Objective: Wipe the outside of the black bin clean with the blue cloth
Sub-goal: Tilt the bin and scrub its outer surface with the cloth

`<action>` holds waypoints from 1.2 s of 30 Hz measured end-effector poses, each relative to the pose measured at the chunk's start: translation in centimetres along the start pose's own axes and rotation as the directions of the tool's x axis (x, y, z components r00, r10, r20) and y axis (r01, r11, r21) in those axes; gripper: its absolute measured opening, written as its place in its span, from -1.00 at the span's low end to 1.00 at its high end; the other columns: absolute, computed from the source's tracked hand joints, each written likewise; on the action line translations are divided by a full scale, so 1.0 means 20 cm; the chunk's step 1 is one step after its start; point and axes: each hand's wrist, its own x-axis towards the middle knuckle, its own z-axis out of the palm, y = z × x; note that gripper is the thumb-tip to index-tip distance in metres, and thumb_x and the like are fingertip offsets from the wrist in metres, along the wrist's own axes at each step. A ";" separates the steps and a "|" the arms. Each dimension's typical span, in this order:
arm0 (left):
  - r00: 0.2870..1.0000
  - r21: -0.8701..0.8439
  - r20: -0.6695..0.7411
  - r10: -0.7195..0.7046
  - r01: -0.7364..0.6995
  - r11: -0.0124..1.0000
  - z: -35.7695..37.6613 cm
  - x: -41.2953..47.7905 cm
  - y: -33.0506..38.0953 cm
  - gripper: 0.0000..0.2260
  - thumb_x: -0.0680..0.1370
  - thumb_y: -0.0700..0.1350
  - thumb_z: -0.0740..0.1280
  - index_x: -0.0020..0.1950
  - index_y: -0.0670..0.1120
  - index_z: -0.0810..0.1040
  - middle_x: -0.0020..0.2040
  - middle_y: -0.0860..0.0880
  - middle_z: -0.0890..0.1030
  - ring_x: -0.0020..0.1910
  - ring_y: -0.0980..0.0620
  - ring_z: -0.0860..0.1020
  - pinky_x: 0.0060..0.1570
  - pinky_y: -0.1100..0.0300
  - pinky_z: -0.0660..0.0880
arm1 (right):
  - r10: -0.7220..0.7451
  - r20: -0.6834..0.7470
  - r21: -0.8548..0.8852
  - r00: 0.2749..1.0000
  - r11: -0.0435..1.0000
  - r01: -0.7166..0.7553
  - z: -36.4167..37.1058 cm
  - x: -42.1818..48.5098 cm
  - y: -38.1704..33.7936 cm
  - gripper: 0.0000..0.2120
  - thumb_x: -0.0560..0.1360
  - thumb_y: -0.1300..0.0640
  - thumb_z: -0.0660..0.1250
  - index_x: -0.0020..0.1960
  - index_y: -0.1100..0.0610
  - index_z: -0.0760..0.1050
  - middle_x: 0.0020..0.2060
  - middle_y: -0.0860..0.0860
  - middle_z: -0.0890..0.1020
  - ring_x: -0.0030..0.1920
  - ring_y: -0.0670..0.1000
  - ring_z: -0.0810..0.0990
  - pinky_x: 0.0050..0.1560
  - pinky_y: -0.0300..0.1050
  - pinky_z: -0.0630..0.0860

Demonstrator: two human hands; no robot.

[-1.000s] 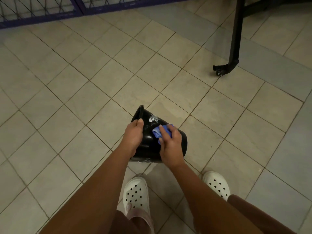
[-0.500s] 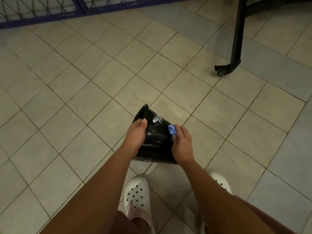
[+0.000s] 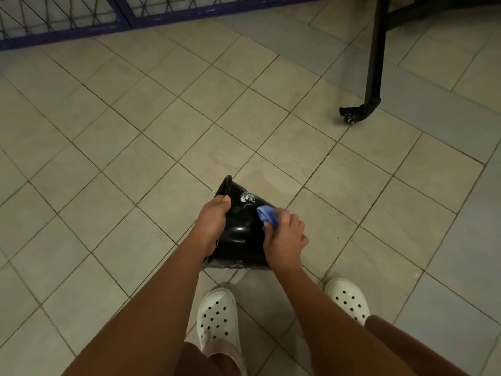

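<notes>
A glossy black bin point(image 3: 240, 229) is tipped over above the tiled floor, its rim pointing away from me to the upper left. A white smear point(image 3: 248, 197) marks its upper side. My left hand point(image 3: 212, 221) grips the bin's left side near the rim, thumb on top. My right hand point(image 3: 284, 234) holds a bunched blue cloth point(image 3: 267, 215) against the bin's right side, just below the smear. The bin's far side and inside are hidden.
Beige floor tiles point(image 3: 162, 131) spread all around. A black metal leg with a small wheel point(image 3: 357, 115) stands at the upper right. A blue barred gate point(image 3: 81, 20) runs along the top left. My two white perforated clogs point(image 3: 217, 318) stand just below the bin.
My right hand has slid the cloth from the bin's middle to its right side and back up toward the smear. The left hand has kept its grip; the view shifted slightly.
</notes>
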 end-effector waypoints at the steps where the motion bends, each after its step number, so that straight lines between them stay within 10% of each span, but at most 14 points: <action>1: 1.000 0.002 0.007 -0.003 0.003 1.000 0.00 0.00 0.00 -0.76 0.69 -0.02 0.11 0.10 -0.04 0.55 0.05 -0.18 0.64 0.01 -0.18 0.62 0.01 -0.05 0.56 | 0.000 -0.028 -0.020 1.000 1.000 -0.001 -0.01 0.01 0.03 -0.75 0.49 0.00 0.29 0.15 0.01 0.45 0.03 0.03 0.49 0.08 0.07 0.41 0.01 -0.01 0.23; 4: 0.999 -0.020 0.008 -0.042 0.042 0.999 0.00 -0.01 0.01 -0.75 0.68 -0.03 0.12 0.18 -0.09 0.54 0.09 -0.21 0.62 0.05 -0.22 0.61 0.10 -0.14 0.55 | -0.080 -0.095 -0.067 0.992 0.995 0.073 -0.02 0.01 0.10 -0.74 0.41 -0.11 0.29 0.01 0.01 0.54 -0.10 0.02 0.51 -0.02 0.06 0.42 -0.04 -0.06 0.18; 11: 0.999 -0.001 -0.034 -0.034 0.034 0.999 0.03 -0.01 0.02 -0.75 0.68 -0.01 0.11 0.18 -0.10 0.50 0.00 -0.16 0.59 -0.06 -0.14 0.58 -0.09 0.01 0.50 | -0.129 0.023 0.278 0.991 0.953 0.118 0.02 -0.08 0.12 -0.64 0.56 0.02 0.17 0.34 0.03 0.37 0.40 0.01 0.34 0.43 0.02 0.22 0.37 0.20 0.25; 20: 0.999 0.054 0.017 0.042 -0.043 0.998 0.03 -0.02 0.02 -0.69 0.70 -0.06 0.05 -0.05 -0.08 0.54 -0.08 -0.16 0.63 -0.11 -0.09 0.60 0.00 -0.01 0.54 | -0.487 0.004 0.243 0.873 0.848 0.472 0.07 -0.12 -0.10 -0.66 0.55 0.09 0.13 0.28 0.08 0.48 0.32 0.10 0.39 0.38 0.12 0.30 0.31 0.22 0.30; 27: 0.997 0.039 0.012 0.076 -0.076 0.996 0.04 -0.04 0.02 -0.72 0.69 -0.08 0.08 0.07 -0.06 0.59 -0.02 -0.16 0.66 -0.02 -0.13 0.63 -0.06 0.04 0.57 | -0.185 0.031 0.142 0.982 0.974 0.179 0.03 -0.09 -0.08 -0.47 0.43 0.29 0.36 0.35 -0.01 0.37 0.33 0.09 0.26 0.32 0.17 0.26 0.30 0.21 0.34; 36: 0.995 0.073 0.047 0.092 -0.095 0.993 0.03 -0.06 0.01 -0.72 0.69 -0.09 0.07 0.15 -0.12 0.56 0.05 -0.17 0.63 0.04 -0.12 0.61 -0.02 0.05 0.56 | -0.322 0.033 0.037 0.946 0.947 0.321 0.04 -0.05 -0.16 -0.40 0.39 0.31 0.37 0.38 0.00 0.35 0.27 0.19 0.34 0.24 0.17 0.27 0.16 0.16 0.34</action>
